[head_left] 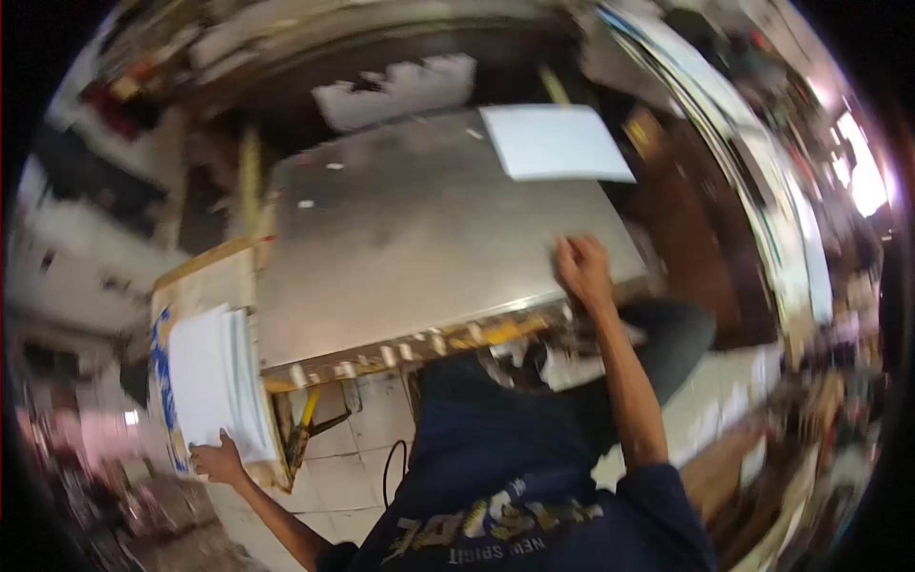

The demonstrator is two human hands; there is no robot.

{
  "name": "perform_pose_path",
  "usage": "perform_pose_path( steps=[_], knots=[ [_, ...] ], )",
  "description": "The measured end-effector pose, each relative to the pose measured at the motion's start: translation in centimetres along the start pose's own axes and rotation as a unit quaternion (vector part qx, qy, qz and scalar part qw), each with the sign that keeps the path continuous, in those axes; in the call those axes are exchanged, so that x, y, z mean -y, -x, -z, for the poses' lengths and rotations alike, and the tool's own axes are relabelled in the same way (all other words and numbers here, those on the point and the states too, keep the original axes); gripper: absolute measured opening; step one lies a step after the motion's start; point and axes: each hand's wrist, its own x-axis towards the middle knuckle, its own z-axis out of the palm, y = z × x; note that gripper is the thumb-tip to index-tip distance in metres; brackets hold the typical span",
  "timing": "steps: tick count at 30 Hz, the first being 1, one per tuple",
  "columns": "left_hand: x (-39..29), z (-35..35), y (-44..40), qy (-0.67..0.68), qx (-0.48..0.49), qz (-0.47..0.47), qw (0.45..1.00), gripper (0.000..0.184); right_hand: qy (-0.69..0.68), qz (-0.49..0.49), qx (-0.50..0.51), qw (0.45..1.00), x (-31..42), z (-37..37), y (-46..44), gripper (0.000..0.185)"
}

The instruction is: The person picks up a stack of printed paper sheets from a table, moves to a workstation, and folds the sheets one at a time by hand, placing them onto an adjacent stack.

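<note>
My left hand [217,459] rests at the near corner of a stack of white sheets [212,377], thumb and fingers apart. The stack lies on a side board [202,272] to the left. Over the near right part of a grey metal tabletop [410,248] is my right hand [583,267], its fingers curled closed. Whatever it may hold is hidden. Further back, a flat white sheet or thin pile [558,143] lies at the tabletop's far right corner and overhangs the edge.
Small white scraps [305,204] lie on the metal top. Pale clips or tabs line its worn front edge [419,345]. A yellow-handled tool [307,412] hangs below the left corner. A ragged white piece [396,92] is behind the table. Long sheets or boards [753,181] stand at right.
</note>
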Motion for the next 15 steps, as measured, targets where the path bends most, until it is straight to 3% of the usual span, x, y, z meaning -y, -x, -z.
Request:
perform_pose_path(
  steps=[1,2,3,4,6,8,9,11,13,14,15],
  knots=[
    [-0.2,-1.5,-0.5,0.257,0.162,-0.158,0.940,0.056,0.003,-0.003,-0.022,1.000,-0.1,-0.1,0.2,0.026],
    [-0.5,-2.7,-1.2,0.476,0.321,-0.280,0.770,0.039,0.019,-0.025,-0.006,0.999,0.2,0.6,0.0,0.025],
    [-3.9,6.8,3.4,0.508,0.476,-0.333,0.636,0.025,0.028,-0.043,0.016,0.999,0.8,1.2,0.0,0.026],
    [-5.7,9.7,6.5,0.479,0.616,-0.359,0.512,0.028,0.036,-0.060,0.014,0.997,0.9,1.3,0.1,0.026],
    [-8.2,11.1,12.9,0.396,0.728,-0.439,0.349,0.024,-0.016,-0.062,0.006,0.998,1.0,1.5,0.3,0.027],
    [-9.0,12.0,19.1,0.324,0.750,-0.484,0.313,0.028,-0.036,-0.072,-0.002,0.997,0.7,1.5,0.5,0.026],
    [-8.9,12.0,20.9,0.313,0.721,-0.505,0.356,0.031,-0.064,-0.073,-0.006,0.995,0.6,1.7,0.6,0.025],
    [-7.8,8.7,22.2,0.310,0.719,-0.490,0.383,0.032,-0.044,-0.082,-0.006,0.996,-0.1,1.7,1.0,0.024],
    [-5.6,4.1,22.4,0.270,0.746,-0.514,0.327,0.049,-0.055,-0.023,-0.052,0.997,-0.3,1.6,1.4,0.022],
    [-4.7,2.2,21.9,0.197,0.745,-0.580,0.265,0.063,-0.046,-0.065,-0.020,0.997,0.1,1.9,1.5,0.020],
    [-2.6,0.6,19.6,0.200,0.744,-0.582,0.260,0.063,-0.040,-0.062,-0.021,0.997,0.3,2.0,1.5,0.020]
  ],
)
